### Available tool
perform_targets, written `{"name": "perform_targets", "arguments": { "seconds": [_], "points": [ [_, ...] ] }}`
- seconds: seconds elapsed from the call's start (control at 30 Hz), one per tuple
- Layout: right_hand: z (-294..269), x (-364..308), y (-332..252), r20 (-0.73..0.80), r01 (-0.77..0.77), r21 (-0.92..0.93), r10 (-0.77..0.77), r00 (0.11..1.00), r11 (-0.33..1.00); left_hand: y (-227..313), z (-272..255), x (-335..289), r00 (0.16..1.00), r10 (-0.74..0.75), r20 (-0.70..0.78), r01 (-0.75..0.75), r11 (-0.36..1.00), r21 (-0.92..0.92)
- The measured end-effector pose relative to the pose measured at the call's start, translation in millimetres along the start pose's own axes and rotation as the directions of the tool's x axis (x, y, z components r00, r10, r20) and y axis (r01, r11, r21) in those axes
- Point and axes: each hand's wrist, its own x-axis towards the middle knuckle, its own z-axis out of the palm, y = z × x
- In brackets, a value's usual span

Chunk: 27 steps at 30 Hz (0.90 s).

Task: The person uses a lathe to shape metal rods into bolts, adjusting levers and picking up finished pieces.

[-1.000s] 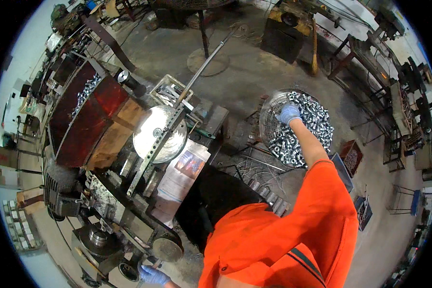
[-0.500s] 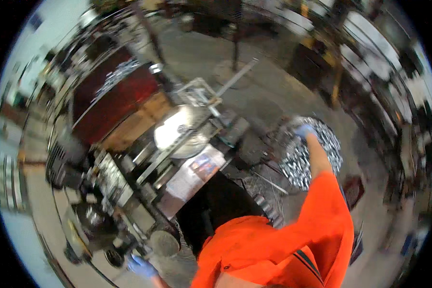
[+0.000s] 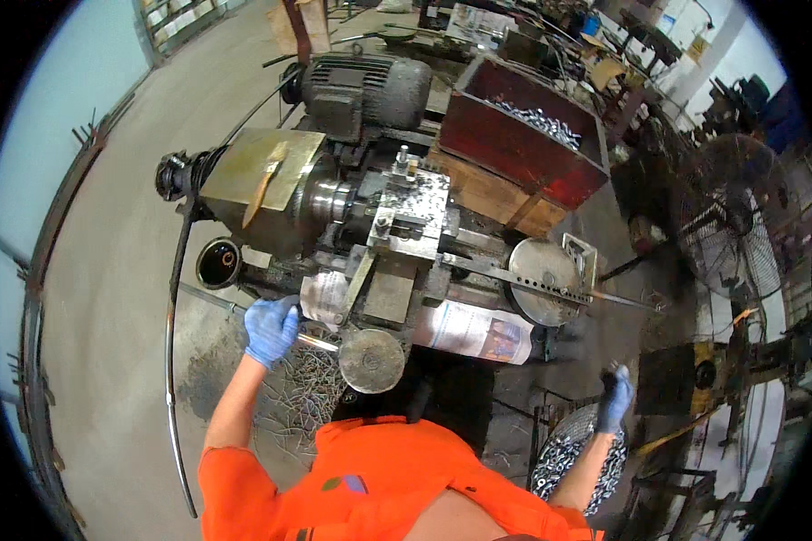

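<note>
My left hand [image 3: 271,332], in a blue glove with dark fingertips, is closed around a metal bar [image 3: 318,343] at the near side of a lathe-like machine [image 3: 410,212]. A round metal disc [image 3: 372,361] lies just right of that hand. My right hand [image 3: 615,401], gloved the same way, is raised above a round wire basket [image 3: 550,428] filled with small shiny metal parts [image 3: 576,469]. Its fingers are pinched together, with a small metal part [image 3: 616,368] showing at their tips; the part's exact shape is too small to tell.
A perforated arm [image 3: 514,275] reaches right over a larger disc [image 3: 546,279]. Behind stands a red bin [image 3: 523,135] of metal parts. A brush [image 3: 263,185] lies on the machine cover. Curly metal shavings [image 3: 302,397] litter the floor; a large fan [image 3: 731,212] stands right.
My view has swung left toward the machine. The right hand has come up out of the basket with a small metal part. My left hand has moved onto the bar.
</note>
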Motion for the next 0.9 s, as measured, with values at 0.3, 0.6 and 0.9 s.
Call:
{"name": "perform_targets", "arguments": {
  "seconds": [0.3, 0.6, 0.9],
  "points": [
    [361.2, -10.9, -116.1, 0.793, 0.658, -0.124, -0.325, 0.515, 0.743, -64.7, -120.4, 1.7, 0.968, 0.029, -0.249, 0.031, 0.971, 0.236],
    [535.0, -30.4, -104.3, 0.973, 0.965, -0.218, 0.112, 0.203, 0.149, -121.9, -162.8, -126.6, 0.873, -0.44, -0.211, 0.488, 0.784, 0.384],
    [554.2, -27.2, -95.7, 0.937, 0.907, -0.349, 0.095, 0.336, 0.237, -109.0, -141.0, -124.0, 0.758, -0.637, -0.137, 0.651, 0.754, 0.094]
  ]
}}
